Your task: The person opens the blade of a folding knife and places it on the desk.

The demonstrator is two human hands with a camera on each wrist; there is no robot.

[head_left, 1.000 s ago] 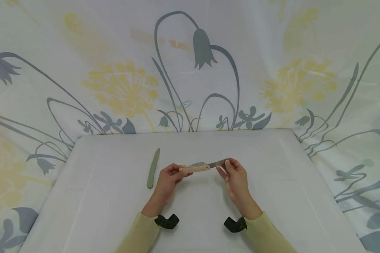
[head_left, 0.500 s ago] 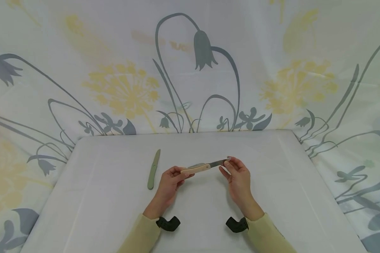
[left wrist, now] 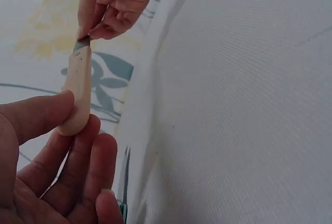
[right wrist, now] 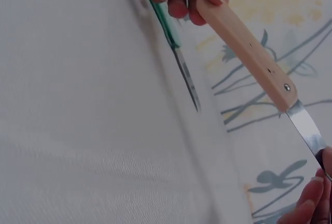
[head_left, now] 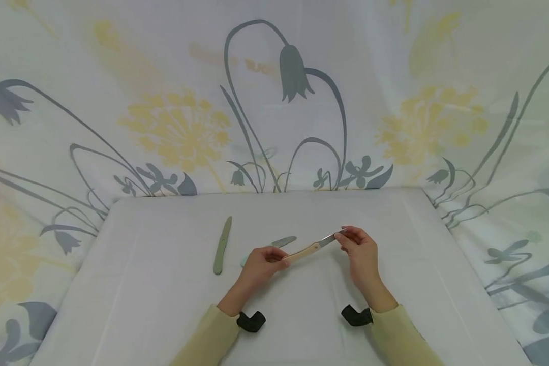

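Note:
A folding knife with a beige handle point(head_left: 304, 251) is held out between both hands, its steel blade point(right wrist: 305, 125) extended. My left hand point(head_left: 261, 267) grips the butt end of the handle between thumb and fingers. Fingertips of my right hand point(head_left: 363, 256) pinch the blade near its tip, partly hiding it. On the table behind the left hand lies a second knife point(head_left: 284, 241) with a teal-green handle, partly covered by that hand in the head view; the right wrist view shows its green handle point(right wrist: 166, 22) and narrow blade. Further left rests a sage-green knife point(head_left: 221, 246).
A white cloth-covered table point(head_left: 155, 305) lies beneath the hands. Around its back and sides hangs a pale curtain point(head_left: 274, 112) printed with grey and yellow flowers. Black wrist devices point(head_left: 251, 322) sit at both cuffs of the light yellow sleeves point(head_left: 210, 335).
Both hands have shifted right with the folding knife, which tilts up more toward its tip in the head view. More of the teal-handled knife behind the left hand now shows.

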